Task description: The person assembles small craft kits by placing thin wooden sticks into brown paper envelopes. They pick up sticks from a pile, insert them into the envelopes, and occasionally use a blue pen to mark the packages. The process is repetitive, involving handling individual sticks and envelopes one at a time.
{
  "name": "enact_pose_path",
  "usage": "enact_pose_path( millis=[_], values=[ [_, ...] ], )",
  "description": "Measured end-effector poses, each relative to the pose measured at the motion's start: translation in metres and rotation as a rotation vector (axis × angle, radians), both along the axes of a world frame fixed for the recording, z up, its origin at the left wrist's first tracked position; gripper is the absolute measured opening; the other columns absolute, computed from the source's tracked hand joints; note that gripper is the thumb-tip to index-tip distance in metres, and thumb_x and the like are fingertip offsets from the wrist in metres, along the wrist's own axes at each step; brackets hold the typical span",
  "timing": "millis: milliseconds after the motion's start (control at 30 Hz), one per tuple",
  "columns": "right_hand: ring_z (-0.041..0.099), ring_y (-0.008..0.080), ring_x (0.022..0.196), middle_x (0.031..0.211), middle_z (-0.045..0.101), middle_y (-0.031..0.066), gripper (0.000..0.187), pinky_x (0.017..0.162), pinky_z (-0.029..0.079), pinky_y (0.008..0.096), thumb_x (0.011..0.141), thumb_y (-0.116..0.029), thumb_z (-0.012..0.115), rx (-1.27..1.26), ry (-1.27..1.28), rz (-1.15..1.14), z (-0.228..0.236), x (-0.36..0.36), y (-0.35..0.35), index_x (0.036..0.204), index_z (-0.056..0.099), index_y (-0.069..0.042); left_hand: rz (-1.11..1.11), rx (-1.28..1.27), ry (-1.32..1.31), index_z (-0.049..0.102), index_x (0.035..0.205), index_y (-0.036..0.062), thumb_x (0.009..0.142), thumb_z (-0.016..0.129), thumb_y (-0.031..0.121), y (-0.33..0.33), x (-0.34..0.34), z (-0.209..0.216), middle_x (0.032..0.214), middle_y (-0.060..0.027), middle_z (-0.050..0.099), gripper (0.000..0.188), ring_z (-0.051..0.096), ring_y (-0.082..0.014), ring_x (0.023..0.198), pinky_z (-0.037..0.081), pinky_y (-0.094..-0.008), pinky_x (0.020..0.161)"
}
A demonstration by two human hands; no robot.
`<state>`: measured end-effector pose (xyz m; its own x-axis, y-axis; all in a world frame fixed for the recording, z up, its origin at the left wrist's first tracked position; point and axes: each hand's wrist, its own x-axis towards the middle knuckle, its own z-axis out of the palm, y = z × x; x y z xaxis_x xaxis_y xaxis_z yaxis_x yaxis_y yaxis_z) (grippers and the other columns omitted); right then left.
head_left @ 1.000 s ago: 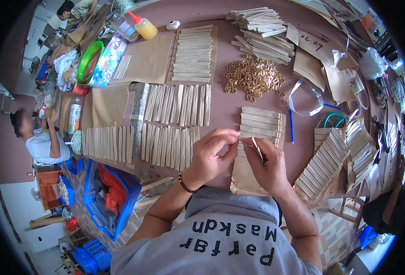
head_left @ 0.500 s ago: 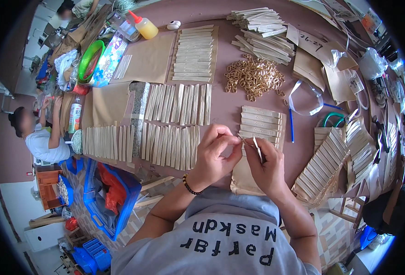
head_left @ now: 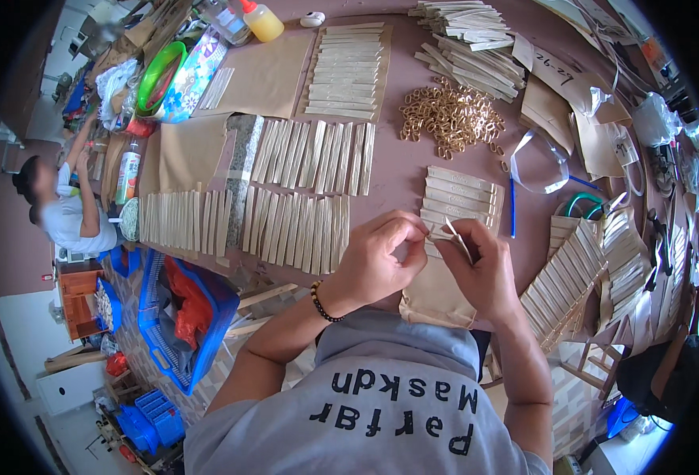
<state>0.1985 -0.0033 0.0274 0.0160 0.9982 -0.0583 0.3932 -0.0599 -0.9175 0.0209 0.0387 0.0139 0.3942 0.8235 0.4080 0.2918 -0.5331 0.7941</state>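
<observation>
My left hand [head_left: 382, 260], with a beaded bracelet at the wrist, pinches thumb and forefinger together at the tips. What lies in that pinch is too small to make out. Close beside it, my right hand [head_left: 484, 265] is closed on a narrow pale strip [head_left: 458, 238] that sticks up between thumb and fingers. Both hands hover over a brown paper sheet [head_left: 435, 297] whose far part carries a row of pale strips [head_left: 458, 192]. Beyond it lies a heap of small gold-coloured oval rings [head_left: 449, 117].
Rows of pale strips [head_left: 296, 229] cover the left of the table, with bundles [head_left: 476, 59] at the back. A blue pen [head_left: 512, 207] and strip-covered sheets [head_left: 567, 273] lie right. A blue basket [head_left: 183, 372] stands left below; another person [head_left: 72, 214] sits far left.
My hands have shifted slightly right, staying close together, with the strip still in the right one. The whole view has tilted a little, so the table sits higher in it.
</observation>
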Motion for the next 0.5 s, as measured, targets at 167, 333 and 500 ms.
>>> enact_pose_path(
  millis=[167,333,500],
  values=[
    [0.055,0.0123,0.057,0.071,0.063,0.0105,0.022,0.055,0.045,0.0282,0.085,-0.011,0.070,-0.007,-0.019,0.056,-0.004,0.007,0.001,0.103,0.063,0.001,-0.064,-0.124,0.034,0.055,0.083,0.0006,0.072,0.069,-0.008,0.001,-0.002,0.000,0.084,-0.0106,0.067,0.019,0.069,-0.0193,0.077,0.055,-0.0287,0.068],
    [0.056,0.0118,0.059,0.075,0.066,0.0117,0.024,0.057,0.046,0.0273,0.087,-0.012,0.068,-0.047,-0.007,0.117,-0.007,0.010,0.001,0.107,0.065,0.001,-0.126,-0.310,0.004,0.049,0.098,-0.0008,0.076,0.067,-0.007,0.002,-0.003,0.002,0.085,-0.0083,0.064,0.029,0.066,-0.0129,0.076,0.054,-0.0256,0.070],
    [0.055,0.0087,0.061,0.077,0.067,0.0118,0.023,0.057,0.047,0.0276,0.088,-0.013,0.068,-0.160,-0.002,0.165,0.000,0.012,0.003,0.105,0.066,0.001,-0.182,-0.481,-0.073,0.048,0.099,0.0008,0.078,0.065,-0.006,0.004,-0.007,-0.002,0.090,-0.0058,0.060,0.028,0.063,-0.0097,0.078,0.053,-0.0242,0.072]
  ],
)
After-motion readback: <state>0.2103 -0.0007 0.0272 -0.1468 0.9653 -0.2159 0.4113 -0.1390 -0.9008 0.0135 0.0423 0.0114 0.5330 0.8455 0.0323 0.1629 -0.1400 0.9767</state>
